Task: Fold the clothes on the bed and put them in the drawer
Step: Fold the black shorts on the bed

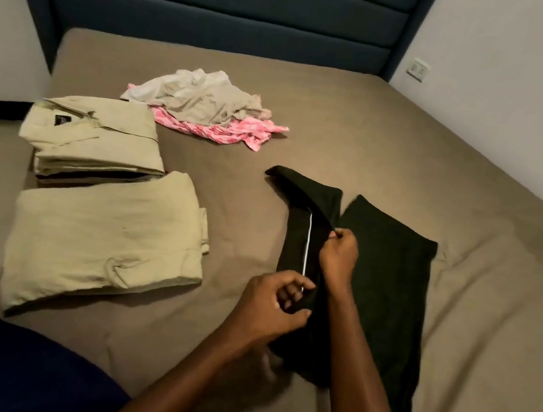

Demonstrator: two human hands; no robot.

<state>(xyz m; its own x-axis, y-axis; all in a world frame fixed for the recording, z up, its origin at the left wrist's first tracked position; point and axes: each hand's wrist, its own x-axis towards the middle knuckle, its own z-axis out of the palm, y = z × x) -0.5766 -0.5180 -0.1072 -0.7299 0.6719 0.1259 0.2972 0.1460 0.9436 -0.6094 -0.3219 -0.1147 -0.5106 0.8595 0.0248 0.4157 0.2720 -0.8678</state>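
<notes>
Two hands are working on one dark garment (pixel 388 276) that is lying on the brown bed sheet (pixel 343 118). The right hand (pixel 340 253) is pinching a fold of the dark cloth between thumb and fingertips near the middle of the piece, with the other fingers curled in. The left hand (pixel 272 306) is gripping the nearer edge of the same fold, fingers curled round the cloth right beside a single thin white stripe (pixel 307 245) that is running along the folded part. Between the two grips the fold is standing slightly raised; beyond the right hand's pinch, one narrow end of the garment is trailing off toward the headboard (pixel 221 2).

Well to the left of the left hand's grip, two lots of folded beige clothes are sitting. The nearer one is a single folded beige piece (pixel 99 245). Beyond it a folded beige shirt (pixel 93 134) with a collar and one small dark label is lying on top of a short stack; how many layers are beneath it I cannot tell.

Farther from both grips, toward the headboard, one loose heap (pixel 204 103) is waiting unfolded: white and beige cloth on top, pink patterned cloth (pixel 235 132) underneath. One wall socket (pixel 418 69) is showing on the wall far beyond the right hand.
</notes>
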